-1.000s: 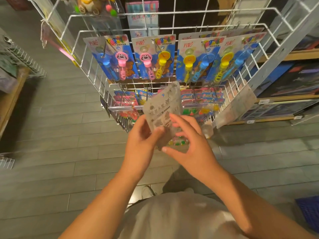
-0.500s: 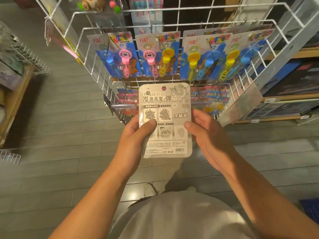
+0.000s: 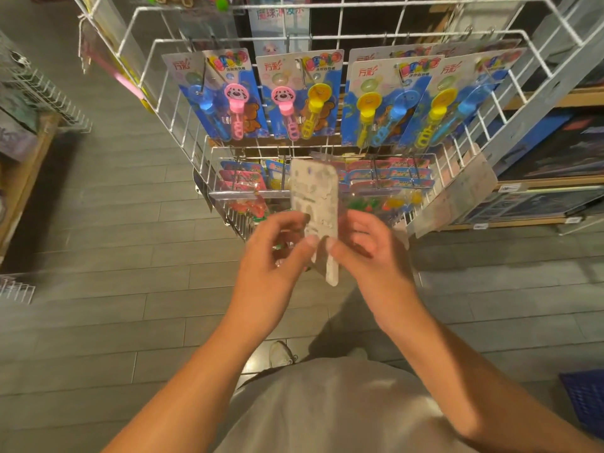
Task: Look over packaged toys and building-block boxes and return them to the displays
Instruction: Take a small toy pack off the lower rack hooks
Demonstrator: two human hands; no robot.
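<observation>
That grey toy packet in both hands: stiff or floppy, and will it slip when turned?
The packet looks like a thin flat card, so probably light and fairly stiff, though it may bend. The left hand and right hand pinch only its lower part, so it could slip or twist. Its surface is too blurred to judge.

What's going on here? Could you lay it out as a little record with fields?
place: toy shop aisle, grey plank floor
held item: pale flat toy packet, blurred, seen at an angle
left hand: pinches the packet's lower part
right hand: pinches the packet's lower part
display: white wire rack
top row: bubble wand cards on hooks
lower row: small colourful packets
</observation>
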